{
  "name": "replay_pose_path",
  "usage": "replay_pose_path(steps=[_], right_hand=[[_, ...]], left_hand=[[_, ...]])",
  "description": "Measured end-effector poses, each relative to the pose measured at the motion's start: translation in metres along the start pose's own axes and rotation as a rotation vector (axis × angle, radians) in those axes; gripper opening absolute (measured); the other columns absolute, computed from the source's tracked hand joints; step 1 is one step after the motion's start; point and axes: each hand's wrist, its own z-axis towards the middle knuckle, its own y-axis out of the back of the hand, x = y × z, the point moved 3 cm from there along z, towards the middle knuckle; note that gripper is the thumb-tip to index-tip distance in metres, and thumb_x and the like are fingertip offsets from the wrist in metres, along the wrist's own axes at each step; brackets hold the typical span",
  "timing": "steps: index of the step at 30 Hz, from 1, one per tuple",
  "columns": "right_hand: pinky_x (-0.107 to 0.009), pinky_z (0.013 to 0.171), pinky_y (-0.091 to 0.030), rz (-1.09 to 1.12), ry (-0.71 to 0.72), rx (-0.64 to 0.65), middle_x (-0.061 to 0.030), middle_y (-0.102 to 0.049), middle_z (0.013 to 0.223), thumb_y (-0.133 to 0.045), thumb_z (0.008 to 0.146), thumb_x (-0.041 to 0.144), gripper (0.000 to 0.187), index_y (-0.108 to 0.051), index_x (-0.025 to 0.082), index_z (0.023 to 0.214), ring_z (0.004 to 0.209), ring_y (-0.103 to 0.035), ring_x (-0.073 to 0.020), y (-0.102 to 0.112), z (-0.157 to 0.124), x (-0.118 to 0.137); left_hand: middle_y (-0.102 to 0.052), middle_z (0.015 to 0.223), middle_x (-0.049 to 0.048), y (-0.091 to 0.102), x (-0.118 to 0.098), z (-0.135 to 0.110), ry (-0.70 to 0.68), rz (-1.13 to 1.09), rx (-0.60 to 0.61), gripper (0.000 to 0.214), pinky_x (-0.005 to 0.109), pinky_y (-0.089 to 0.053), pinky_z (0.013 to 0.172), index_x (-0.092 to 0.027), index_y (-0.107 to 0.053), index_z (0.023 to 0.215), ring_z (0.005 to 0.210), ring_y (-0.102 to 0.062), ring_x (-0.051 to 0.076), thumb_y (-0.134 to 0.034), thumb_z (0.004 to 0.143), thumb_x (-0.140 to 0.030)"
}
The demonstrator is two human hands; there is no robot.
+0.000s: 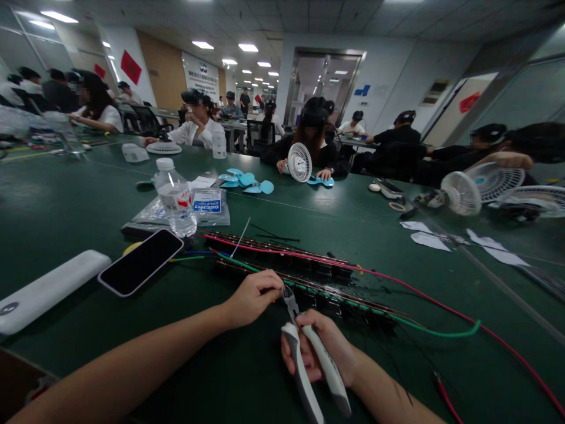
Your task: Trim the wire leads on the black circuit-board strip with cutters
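My right hand is wrapped round the pale grey handles of a pair of cutting pliers, whose jaws point up and away from me. At the jaw tips, my left hand is closed in a pinch. Whatever its fingers hold is too small to make out. Just beyond both hands lie long black terminal strips in two rows. A green wire runs along the nearer row, and a red wire crosses over the farther one. Thin black strands lie around them.
Left of my hands are a phone, a white oblong case and a water bottle. Blue fan blades lie farther back. White fans stand at right. Co-workers sit across the green table.
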Motion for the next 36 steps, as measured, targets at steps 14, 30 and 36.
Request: replay_pose_path(steps=[14, 30, 36], right_hand=[[-0.017, 0.034, -0.010, -0.031, 0.021, -0.051, -0.0129, -0.061, 0.058, -0.033, 0.071, 0.047, 0.047, -0.057, 0.007, 0.067, 0.036, -0.025, -0.0047, -0.0015, -0.0005, 0.0001], [-0.016, 0.035, -0.011, 0.001, 0.052, 0.020, -0.0132, -0.061, 0.060, -0.035, 0.072, 0.044, 0.045, -0.058, 0.005, 0.071, 0.037, -0.026, -0.0049, -0.0048, 0.0004, 0.0008], [-0.016, 0.034, -0.014, 0.013, 0.037, 0.041, -0.0141, -0.061, 0.062, -0.034, 0.073, 0.045, 0.047, -0.058, 0.005, 0.072, 0.038, -0.028, -0.0056, -0.0024, 0.0011, 0.0012]], left_hand=[[-0.059, 0.075, 0.0050, 0.0008, -0.0020, 0.0001, 0.008, -0.020, -0.006, 0.018, 0.026, -0.043, 0.068, -0.012, -0.062, 0.068, 0.073, -0.055, 0.015, -0.053, 0.083, -0.014], [-0.060, 0.075, 0.0050, 0.0001, 0.0013, 0.0001, 0.005, -0.008, -0.019, 0.016, 0.026, -0.044, 0.070, -0.012, -0.064, 0.070, 0.073, -0.056, 0.015, -0.054, 0.082, -0.015], [-0.060, 0.075, 0.0053, -0.0003, 0.0003, 0.0000, -0.004, 0.003, -0.016, 0.015, 0.027, -0.044, 0.071, -0.012, -0.065, 0.072, 0.074, -0.056, 0.015, -0.054, 0.082, -0.015]])
